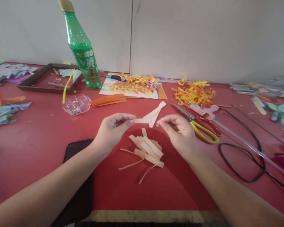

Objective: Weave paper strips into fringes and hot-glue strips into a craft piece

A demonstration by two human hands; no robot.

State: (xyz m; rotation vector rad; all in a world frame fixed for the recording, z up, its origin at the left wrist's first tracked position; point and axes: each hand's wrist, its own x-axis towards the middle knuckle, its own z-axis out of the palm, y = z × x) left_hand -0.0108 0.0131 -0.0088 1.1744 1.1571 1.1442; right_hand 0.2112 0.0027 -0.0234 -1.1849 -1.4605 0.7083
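Right at the near edge of the red tabletop (123,195), a black smartphone (81,198) lies partly under the left forearm. Just beyond, mid-table, here's a loose pile of pale paper strips (149,149), wide ones crossing on top, three thin ones poking out toward the near side and the left.

And now the hands, up over the far side of that pile! The left hand (110,130) has a pale strip (142,120) pinched by one end between thumb and finger, its other end reaching right to a small fan of strips (154,115). The right hand (180,130) is in close, thumb and fingertips brought together; whether anything sits between them, I cannot tell.

Out to the right, scissors (204,127) with one yellow and one red handle, then a pink glue gun (204,111) and a looping black cord (259,148). Further back, orange paper strips (109,100) beside a clear petal-shaped dish (77,104), and a heap of orange and yellow paper pieces (195,93). More such pieces (134,83) spread over a white sheet (105,89). Behind the dish, a green bottle (82,53) stands by a dark frame (40,89), the pale wall (191,37) closing off the back.
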